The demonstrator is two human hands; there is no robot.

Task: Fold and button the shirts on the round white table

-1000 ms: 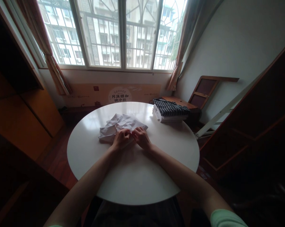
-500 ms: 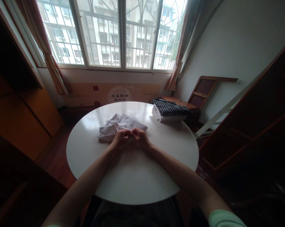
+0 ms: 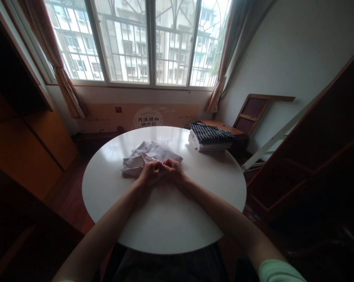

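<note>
A crumpled white garment (image 3: 147, 152) lies on the round white table (image 3: 171, 219), its exact kind hard to make out. Both my hands meet at its near edge. My left hand (image 3: 151, 170) is closed, its fingers pinching the white cloth. Close beside it, my right hand (image 3: 173, 169) is closed too, gripping the same edge, with the fingertips of the two hands almost touching. Part of the cloth is hidden behind my hands.
At the table's far right sits a stack of folded white clothes (image 3: 207, 148) with a black-and-white striped garment (image 3: 211, 134) on top. Beyond it is a wooden chair (image 3: 247, 117). A wooden cabinet (image 3: 47, 149) stands left, and a barred window (image 3: 150, 43) is ahead.
</note>
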